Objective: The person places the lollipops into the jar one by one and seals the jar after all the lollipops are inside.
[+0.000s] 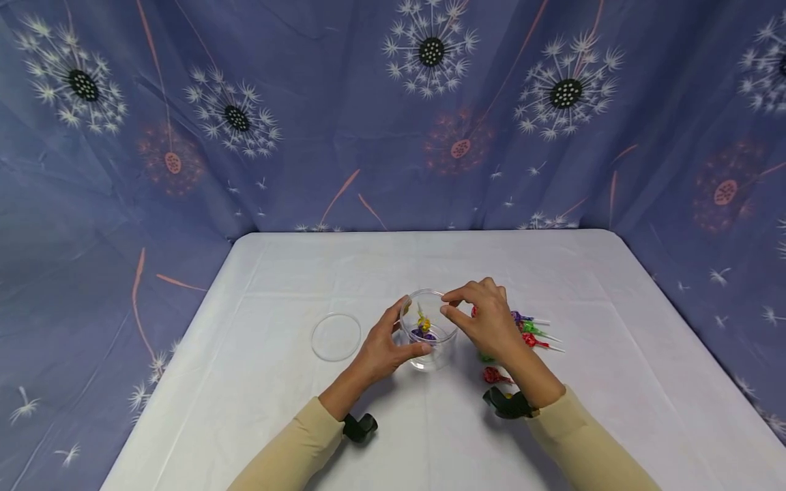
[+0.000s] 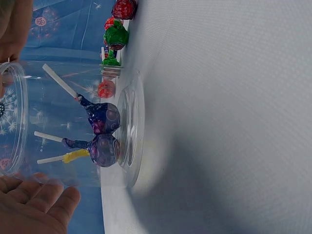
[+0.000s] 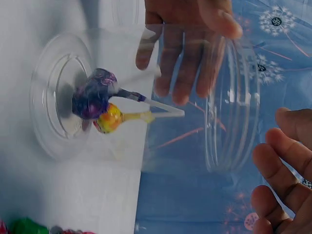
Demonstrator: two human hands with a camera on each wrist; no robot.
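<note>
Near the middle of the white surface (image 1: 307,273) we see a clear plastic jar (image 1: 430,337) standing upright. Our left hand (image 1: 383,348) wraps its side, the fingers (image 3: 180,73) curled round the far wall and the thumb at the near side. Through the plastic those fingers look warped, so we cannot tell how firmly they press.

Our right hand (image 1: 485,317) hovers at the jar's rim, thumb and forefinger drawn close together just above the opening. Whether anything sits between those fingertips we cannot make out: nothing shows there in the head view, and the right wrist view cuts the hand off at the frame's edge, showing only loosely bent fingers (image 3: 278,161).

Inside the jar, on its bottom, lie purple lollipops (image 2: 103,134) and a yellow lollipop (image 3: 108,120), their white sticks slanting up toward the opening. From the left wrist the yellow head is hidden behind the purple ones; only its wrapper twist shows.

Just right of the jar, partly covered by the right hand and wrist, loose lollipops (image 1: 531,331) lie in a cluster: purple, green and red, with one red lollipop (image 1: 492,375) nearer the front edge. A clear round lid (image 1: 336,336) lies flat to the left of the jar, apart from it.
</note>
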